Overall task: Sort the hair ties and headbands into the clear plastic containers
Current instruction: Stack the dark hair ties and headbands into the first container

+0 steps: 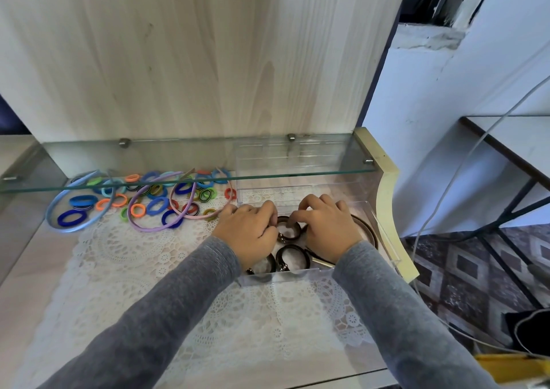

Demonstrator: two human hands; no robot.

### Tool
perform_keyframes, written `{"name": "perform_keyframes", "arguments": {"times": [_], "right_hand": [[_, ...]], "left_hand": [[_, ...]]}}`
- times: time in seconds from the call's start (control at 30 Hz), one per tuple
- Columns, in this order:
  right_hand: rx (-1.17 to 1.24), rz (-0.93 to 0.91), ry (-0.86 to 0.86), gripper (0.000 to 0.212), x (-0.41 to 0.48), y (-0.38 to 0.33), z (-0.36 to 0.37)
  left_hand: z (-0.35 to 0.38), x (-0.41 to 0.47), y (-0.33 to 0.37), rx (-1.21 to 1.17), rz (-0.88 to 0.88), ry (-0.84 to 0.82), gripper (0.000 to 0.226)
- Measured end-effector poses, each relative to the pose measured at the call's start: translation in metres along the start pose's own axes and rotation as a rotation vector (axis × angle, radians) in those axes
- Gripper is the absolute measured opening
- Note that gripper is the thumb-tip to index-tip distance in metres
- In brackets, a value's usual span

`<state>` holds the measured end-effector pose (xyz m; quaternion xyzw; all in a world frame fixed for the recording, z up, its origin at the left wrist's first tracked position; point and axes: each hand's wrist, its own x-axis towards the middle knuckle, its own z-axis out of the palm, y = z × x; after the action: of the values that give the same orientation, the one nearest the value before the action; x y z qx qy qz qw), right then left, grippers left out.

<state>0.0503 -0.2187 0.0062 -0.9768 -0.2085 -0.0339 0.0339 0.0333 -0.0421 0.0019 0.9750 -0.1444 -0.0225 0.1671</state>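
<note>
A clear plastic container lies open on the lace cloth at the right. Inside it, my left hand and my right hand both pinch a dark brown hair tie from either side. Two more dark ties lie nearer me in the container, and a brown headband curves along its right side. To the left, a heap of colourful hair ties lies with a blue headband, a purple headband and a pink headband.
A glass shelf hangs low over the back of the table, above the heap. A second clear container stands behind my hands under the shelf. A wooden panel rises at the back. The table's cream edge is at the right, with cables beyond.
</note>
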Motion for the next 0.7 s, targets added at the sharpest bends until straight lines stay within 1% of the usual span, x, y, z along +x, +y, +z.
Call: {"name": "perform_keyframes", "arguments": {"times": [0.13,0.33,0.4,0.53,0.7], "right_hand": [[0.015,-0.013,0.007,0.027,0.0003,-0.0043,0.0048],[0.024,0.01,0.052,0.024,0.0028,-0.0055,0.0082],[0.046,0.044,0.076,0.025,0.0027,-0.0047,0.0075],[0.066,0.106,0.06,0.033,0.0029,-0.0039,0.0062],[0.099,0.116,0.073,0.039,0.002,-0.0024,0.0083]], "left_hand": [[0.0018,-0.0001,0.0017,0.008,0.007,0.033,0.025],[0.0033,-0.0015,0.0006,0.029,0.017,0.05,0.025],[0.0035,-0.0034,0.0004,0.043,0.024,0.061,0.024],[0.0036,-0.0065,0.0033,0.049,0.026,0.066,0.024],[0.0053,-0.0094,-0.0001,0.039,0.023,0.098,0.024]]}}
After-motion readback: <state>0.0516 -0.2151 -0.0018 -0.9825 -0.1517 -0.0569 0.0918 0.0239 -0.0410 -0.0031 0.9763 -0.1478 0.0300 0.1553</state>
